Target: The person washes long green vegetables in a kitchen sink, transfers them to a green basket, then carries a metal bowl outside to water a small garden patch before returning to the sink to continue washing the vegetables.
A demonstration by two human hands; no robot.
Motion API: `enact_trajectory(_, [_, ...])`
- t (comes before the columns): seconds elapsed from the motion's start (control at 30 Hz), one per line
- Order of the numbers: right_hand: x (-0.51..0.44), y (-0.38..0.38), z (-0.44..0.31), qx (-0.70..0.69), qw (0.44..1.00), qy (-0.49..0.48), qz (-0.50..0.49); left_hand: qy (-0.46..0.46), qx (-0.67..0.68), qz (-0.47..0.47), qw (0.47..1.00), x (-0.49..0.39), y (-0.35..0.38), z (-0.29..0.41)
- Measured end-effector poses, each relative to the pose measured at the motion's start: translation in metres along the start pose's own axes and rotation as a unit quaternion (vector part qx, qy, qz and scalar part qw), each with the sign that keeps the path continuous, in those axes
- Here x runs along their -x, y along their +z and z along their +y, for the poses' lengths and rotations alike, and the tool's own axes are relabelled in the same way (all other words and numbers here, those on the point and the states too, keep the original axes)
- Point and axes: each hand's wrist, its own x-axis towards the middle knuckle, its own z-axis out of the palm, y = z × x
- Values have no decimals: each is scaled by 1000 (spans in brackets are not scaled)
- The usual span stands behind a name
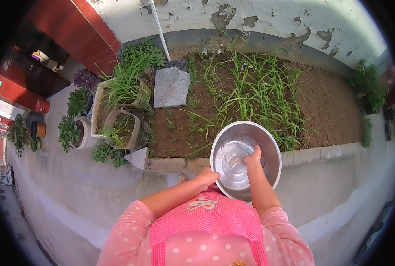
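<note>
At the garden bed's near edge, my left hand [210,177] grips the left rim of a round stainless-steel basin [273,156]. The basin is tilted, with clear, rippling water [234,156] inside. My right hand [254,157] reaches into the basin, thumb raised; its other fingers are hidden at the water, so their grip cannot be told. Beyond the basin, long green leafy plants [250,89] grow in brown soil [174,139]. Glinting water droplets [247,65] show above the leaves.
A low concrete curb [320,153] borders the bed. A grey stone slab [171,87] lies on the soil. Left of it stand a cut-open plastic container [141,131] with plants and a white pot [84,134]. Behind is a peeling wall [190,20] with a slanted white pole [160,30].
</note>
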Motion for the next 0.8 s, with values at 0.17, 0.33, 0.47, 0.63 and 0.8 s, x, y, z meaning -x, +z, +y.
enact_trajectory(0.17, [63,62,-94,-320,736,74,-592,-6,12,25,1000,-11,-8,-2])
enact_trajectory(0.33, [22,27,-106,-203,935,-87,-279,13,-17,32,999,-19,-6,-9])
enact_trajectory(0.47, [-19,-25,-30,-82,993,-73,37,7,-59,-8,998,-4,9,1])
enact_trajectory(0.63, [0,-4,-69,-353,886,167,-248,0,-38,-12,999,-7,18,4])
enact_trajectory(0.8, [34,-17,-168,-311,791,-82,-520,-44,-50,-12,998,-18,20,2])
